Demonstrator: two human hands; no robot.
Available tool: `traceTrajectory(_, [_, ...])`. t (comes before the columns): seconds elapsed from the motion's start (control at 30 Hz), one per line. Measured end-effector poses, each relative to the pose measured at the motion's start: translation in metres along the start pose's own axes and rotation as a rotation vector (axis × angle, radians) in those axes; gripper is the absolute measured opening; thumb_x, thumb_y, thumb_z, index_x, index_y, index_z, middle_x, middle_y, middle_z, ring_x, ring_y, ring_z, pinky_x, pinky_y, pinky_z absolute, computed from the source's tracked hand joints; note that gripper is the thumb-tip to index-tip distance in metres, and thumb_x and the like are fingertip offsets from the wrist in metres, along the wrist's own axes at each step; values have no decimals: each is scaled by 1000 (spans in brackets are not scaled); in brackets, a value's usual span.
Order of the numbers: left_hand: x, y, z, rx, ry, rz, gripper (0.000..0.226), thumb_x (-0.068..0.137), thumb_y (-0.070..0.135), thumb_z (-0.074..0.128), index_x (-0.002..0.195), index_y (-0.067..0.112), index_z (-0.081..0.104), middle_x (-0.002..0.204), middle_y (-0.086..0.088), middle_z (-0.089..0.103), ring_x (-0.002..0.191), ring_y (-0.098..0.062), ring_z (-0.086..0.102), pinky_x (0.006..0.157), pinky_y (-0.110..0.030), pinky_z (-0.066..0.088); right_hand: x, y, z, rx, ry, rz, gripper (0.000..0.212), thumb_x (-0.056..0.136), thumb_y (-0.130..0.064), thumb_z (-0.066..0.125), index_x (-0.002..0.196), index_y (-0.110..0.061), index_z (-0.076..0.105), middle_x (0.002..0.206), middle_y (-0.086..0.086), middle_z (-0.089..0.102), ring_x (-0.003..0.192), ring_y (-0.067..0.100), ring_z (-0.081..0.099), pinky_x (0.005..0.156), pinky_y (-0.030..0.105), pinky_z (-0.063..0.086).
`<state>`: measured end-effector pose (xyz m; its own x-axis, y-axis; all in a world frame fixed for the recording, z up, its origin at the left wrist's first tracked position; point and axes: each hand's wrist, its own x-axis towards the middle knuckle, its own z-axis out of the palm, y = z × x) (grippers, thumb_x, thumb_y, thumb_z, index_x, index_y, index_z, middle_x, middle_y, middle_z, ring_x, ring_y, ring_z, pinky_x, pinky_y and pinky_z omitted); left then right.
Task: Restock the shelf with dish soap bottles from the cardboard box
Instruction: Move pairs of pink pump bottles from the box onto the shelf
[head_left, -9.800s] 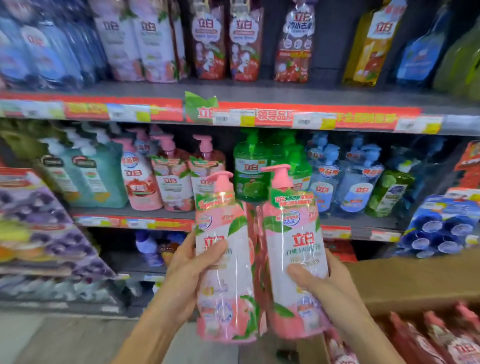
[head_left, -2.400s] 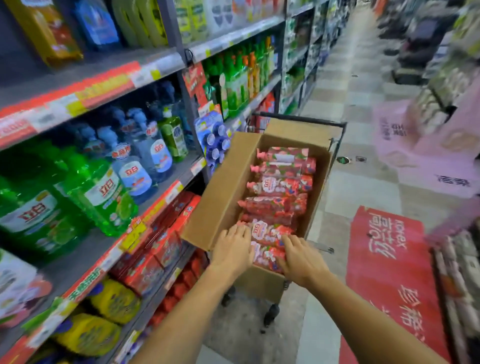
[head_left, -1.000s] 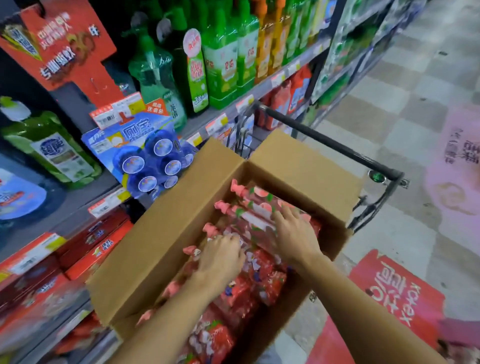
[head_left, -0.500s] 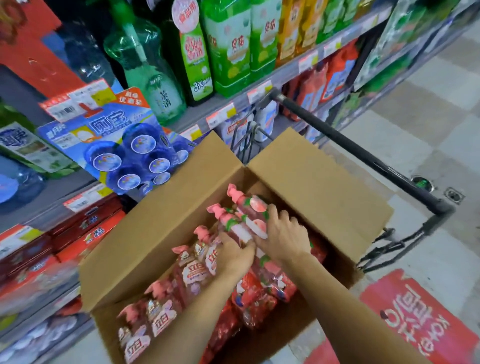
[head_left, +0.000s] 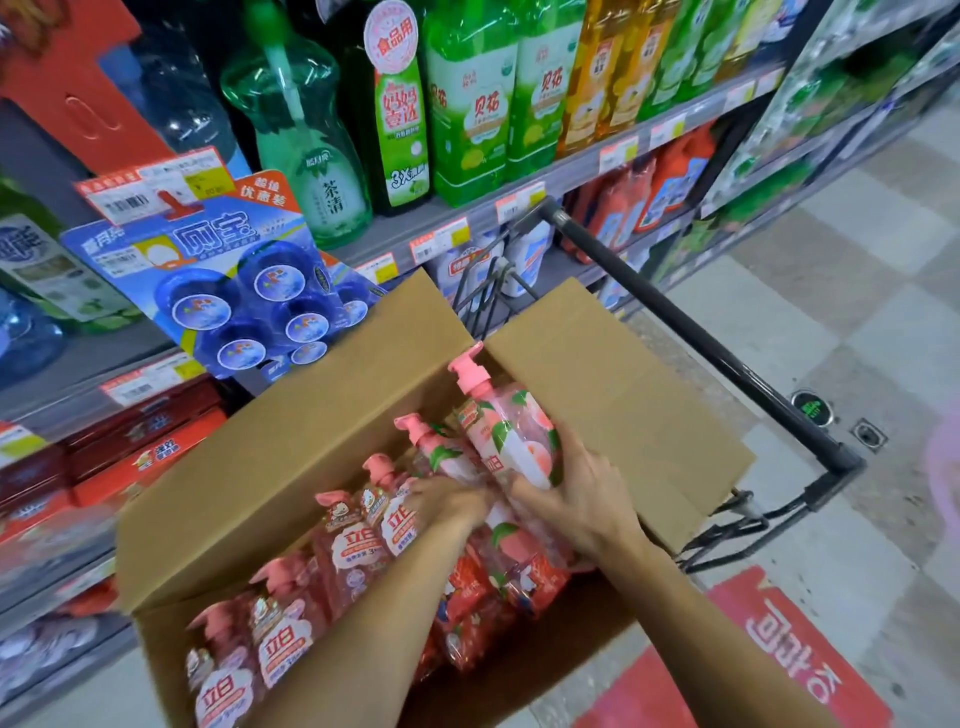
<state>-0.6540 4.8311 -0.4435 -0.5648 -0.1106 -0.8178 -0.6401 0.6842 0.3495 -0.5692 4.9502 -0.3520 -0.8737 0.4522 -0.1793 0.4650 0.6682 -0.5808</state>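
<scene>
Now both hands, the right hand (head_left: 582, 499) and left hand (head_left: 452, 501), grip pink pump-top soap bottles (head_left: 511, 441) inside the brown cardboard box (head_left: 291, 457), so lift them straight up, slowly.

An open brown cardboard box (head_left: 291, 467) on a black-handled trolley (head_left: 691, 332) holds rows of pink pump-top dish soap bottles (head_left: 358, 551). The right hand (head_left: 582, 499) grips one pink peach-printed bottle (head_left: 511, 436), tilted with its pump raised above the rest, while the left hand (head_left: 449, 506) rests among the bottles beside it. Green bottles (head_left: 470, 98) stand on the grey shelf (head_left: 566, 171) behind.
</scene>
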Motion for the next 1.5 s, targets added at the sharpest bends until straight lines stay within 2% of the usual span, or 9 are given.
traceTrajectory(0.27, [-35,-2,-7,2,45,178,90,60,76,57,113,3,56,100,-12,71,83,-30,72,73,-41,61,-2,-15,-4,33,-20,-29,82,62,-75,51,127,-26,46,108,7,73,101,38,66,80,44,53])
traceTrajectory(0.4, [-30,-13,-11,-149,-71,238,110,31,79,75,113,7,60,96,-4,74,83,-24,72,79,-41,60,-2,-13,-10,24,-1,-45,82,62,-71,51,130,-27,46,102,6,74,95,37,67,77,44,54])
traceTrajectory(0.47, [-33,-17,-20,-236,-101,252,113,27,69,88,114,5,55,102,-4,74,91,-24,71,85,-45,58,-4,-11,-14,44,-1,-49,81,62,-69,54,131,-28,45,97,3,74,91,34,68,77,44,55])
traceTrajectory(0.63, [-62,-34,-41,-397,-117,425,56,62,21,93,104,21,56,95,7,75,89,-14,73,84,-38,57,-2,-8,-17,149,38,-17,67,64,-66,68,112,-28,41,90,-6,69,83,26,68,74,43,54])
traceTrajectory(0.77, [-69,-47,-67,-466,-109,500,69,60,16,94,112,29,50,105,8,72,94,-10,70,84,-34,57,1,-14,-20,222,57,-54,61,67,-58,76,106,-26,42,83,-12,64,71,14,63,66,35,48])
traceTrajectory(0.93, [-76,-61,-120,-628,-107,620,71,65,15,89,126,32,57,114,5,74,106,-19,70,92,-46,55,-1,-28,-16,397,80,-90,58,69,-53,77,117,-27,57,101,-9,69,88,12,68,78,43,57])
traceTrajectory(1.1, [-87,-83,-178,-829,-73,703,66,68,11,83,128,24,58,115,-3,73,104,-29,70,87,-47,56,-10,-67,-5,465,33,-165,75,66,-53,75,131,-18,59,112,-6,73,98,9,69,90,38,56])
traceTrajectory(1.27, [-109,-130,-236,-1030,-21,719,49,64,9,78,110,23,67,107,-5,76,89,-22,74,67,-34,60,-34,-129,26,646,-39,-243,50,68,-43,76,116,-33,62,110,-9,73,103,13,70,95,45,55])
traceTrajectory(1.5, [-148,-248,-327,-1241,128,640,32,86,0,51,113,12,63,97,-7,75,70,-21,73,61,-38,61,-99,-248,81,861,-241,-379,43,71,-21,74,112,-26,61,106,-11,74,100,7,68,85,19,52])
